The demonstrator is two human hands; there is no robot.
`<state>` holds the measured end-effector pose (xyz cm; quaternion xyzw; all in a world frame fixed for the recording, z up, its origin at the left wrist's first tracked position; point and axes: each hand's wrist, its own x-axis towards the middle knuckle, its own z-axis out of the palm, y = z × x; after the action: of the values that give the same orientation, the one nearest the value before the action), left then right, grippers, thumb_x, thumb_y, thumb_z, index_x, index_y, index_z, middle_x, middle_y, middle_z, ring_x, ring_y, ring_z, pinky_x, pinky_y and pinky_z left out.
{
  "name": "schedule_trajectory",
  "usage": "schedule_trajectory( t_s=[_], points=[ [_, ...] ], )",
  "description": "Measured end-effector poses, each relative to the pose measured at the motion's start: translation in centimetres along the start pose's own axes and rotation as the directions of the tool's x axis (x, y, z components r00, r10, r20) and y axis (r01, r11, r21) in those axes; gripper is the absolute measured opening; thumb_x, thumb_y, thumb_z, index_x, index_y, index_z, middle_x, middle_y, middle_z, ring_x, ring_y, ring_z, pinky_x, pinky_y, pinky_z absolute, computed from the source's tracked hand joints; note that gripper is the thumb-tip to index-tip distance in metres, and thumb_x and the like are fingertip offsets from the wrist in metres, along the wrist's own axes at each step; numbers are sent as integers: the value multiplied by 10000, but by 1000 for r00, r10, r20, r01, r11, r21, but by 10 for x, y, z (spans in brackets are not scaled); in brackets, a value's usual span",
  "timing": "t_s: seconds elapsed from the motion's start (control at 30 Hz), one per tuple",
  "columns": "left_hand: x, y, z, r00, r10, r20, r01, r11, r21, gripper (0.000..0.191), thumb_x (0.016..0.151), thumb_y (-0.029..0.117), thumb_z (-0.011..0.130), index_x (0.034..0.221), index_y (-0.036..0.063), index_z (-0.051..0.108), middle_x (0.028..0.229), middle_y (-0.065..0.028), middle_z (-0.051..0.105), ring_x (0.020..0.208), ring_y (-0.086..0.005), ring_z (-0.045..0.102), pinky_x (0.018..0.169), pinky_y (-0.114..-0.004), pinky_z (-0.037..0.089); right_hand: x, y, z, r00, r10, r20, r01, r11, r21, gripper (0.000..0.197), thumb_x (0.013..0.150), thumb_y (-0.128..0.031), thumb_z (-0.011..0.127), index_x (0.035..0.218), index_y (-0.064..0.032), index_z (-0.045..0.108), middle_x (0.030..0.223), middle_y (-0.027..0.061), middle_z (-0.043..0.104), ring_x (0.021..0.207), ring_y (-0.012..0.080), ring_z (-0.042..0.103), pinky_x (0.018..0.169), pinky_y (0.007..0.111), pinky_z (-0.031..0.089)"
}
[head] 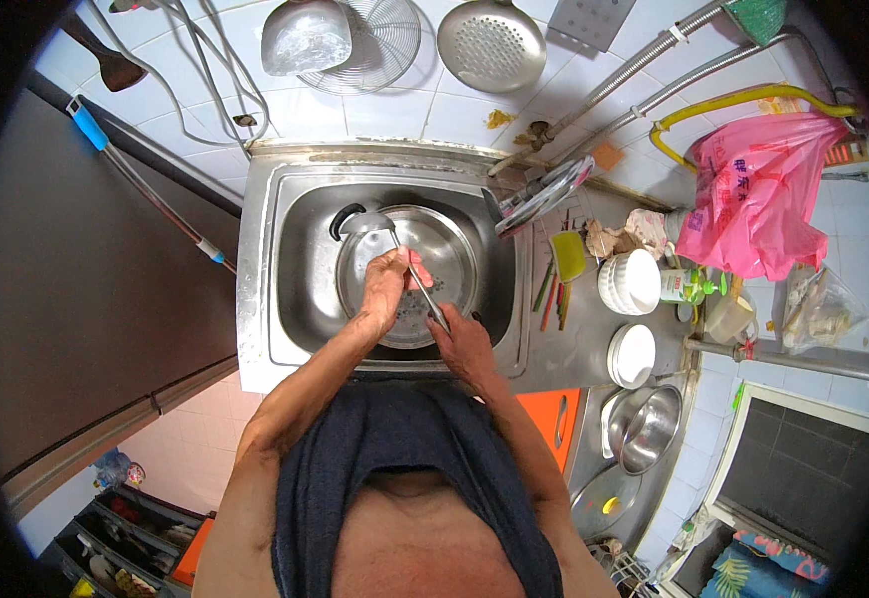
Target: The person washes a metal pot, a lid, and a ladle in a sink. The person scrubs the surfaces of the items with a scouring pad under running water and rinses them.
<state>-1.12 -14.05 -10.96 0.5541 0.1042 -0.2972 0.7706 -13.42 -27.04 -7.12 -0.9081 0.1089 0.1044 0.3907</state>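
Note:
My right hand [466, 342] grips the end of a metal ladle's handle [421, 285]. Further up the same handle, my left hand [389, 282] closes around it below the ladle bowl [369, 223]. The ladle slants over a round stainless steel pot [445, 258] sitting in the sink basin [307, 291]. Beside the ladle bowl is a black loop handle [343, 219], seemingly the pot's. Small dark specks or droplets show on the pot's bottom, partly hidden by my hands.
A faucet [546, 198] juts over the sink's right edge. On the counter [554, 359] stand stacked white bowls [629, 280], small white dishes [632, 355], a green sponge [569, 256] and a soap bottle [681, 285]. A pink plastic bag [756, 194] hangs at right. Steel basins [647, 430] lie lower right.

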Motion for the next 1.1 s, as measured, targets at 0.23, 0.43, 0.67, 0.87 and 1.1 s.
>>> schedule_trajectory(
  t_s=[0.23,0.43,0.67,0.87,1.1],
  points=[
    [21,19,-8,978,130,-161,-169,950,-261,397,1075,388,464,968,27,590,649,-20,508,501,-151,510,531,-310,477,-21,-6,-8,983,-182,-19,182,960,214,448,1015,-239,554,1433,-96,478,768,186,629,732,319,662,680,416,488],
    [11,17,12,948,262,-179,-278,958,-69,382,1107,359,341,912,60,477,656,-42,504,510,-160,530,518,-302,485,-22,-4,-4,996,-33,88,5,955,298,519,1001,-203,564,1487,-90,420,886,255,655,789,425,658,735,441,516],
    [-11,-44,26,953,288,93,-299,853,427,426,1100,308,332,937,-14,559,817,-164,720,706,-275,713,663,-416,561,-3,0,5,954,-175,-242,211,968,133,454,967,-140,606,1405,-71,510,822,258,656,711,417,669,633,467,509],
    [-4,-45,8,941,236,244,-301,913,275,371,1077,285,461,956,-25,624,851,-140,746,786,-230,717,729,-369,558,-1,8,-6,959,-113,-260,118,993,2,257,973,-255,628,1131,-53,637,679,208,629,574,388,629,541,456,488],
    [-9,22,-17,979,179,97,-192,970,148,315,1062,321,513,978,31,601,801,-110,722,712,-160,682,678,-282,561,2,18,1,986,-27,-165,41,996,83,443,1020,-408,527,800,-43,646,580,186,521,558,360,579,560,436,439]
  ],
)
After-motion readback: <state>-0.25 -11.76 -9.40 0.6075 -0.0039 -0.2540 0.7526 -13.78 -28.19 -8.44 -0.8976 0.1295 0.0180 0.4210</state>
